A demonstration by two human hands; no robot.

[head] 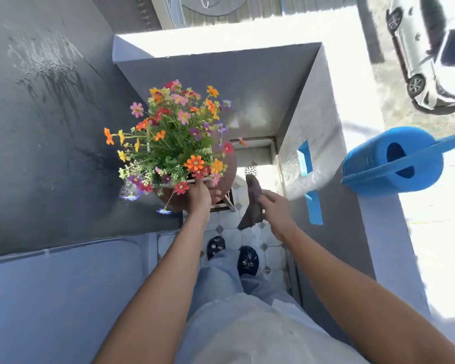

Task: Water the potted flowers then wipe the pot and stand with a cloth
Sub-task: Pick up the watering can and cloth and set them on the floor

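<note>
A bunch of orange, pink, red and purple flowers [172, 137] fills a brown pot [227, 169] on a stand [227, 203] whose metal legs show just below it. My left hand [201, 197] grips the pot's near rim, under the blooms. To the right of the pot, my right hand [275, 208] holds a dark brown cloth [252, 203] that hangs down, apart from the pot. A blue watering can [389, 164] rests on the ledge at the right, away from both hands.
A dark wet wall [50, 114] rises at the left. The grey parapet [323, 132] with blue tape strips boxes in the corner. A floor drain [250, 169] sits in the tiled floor [250, 237] by my feet. A silver car [428, 56] stands far below.
</note>
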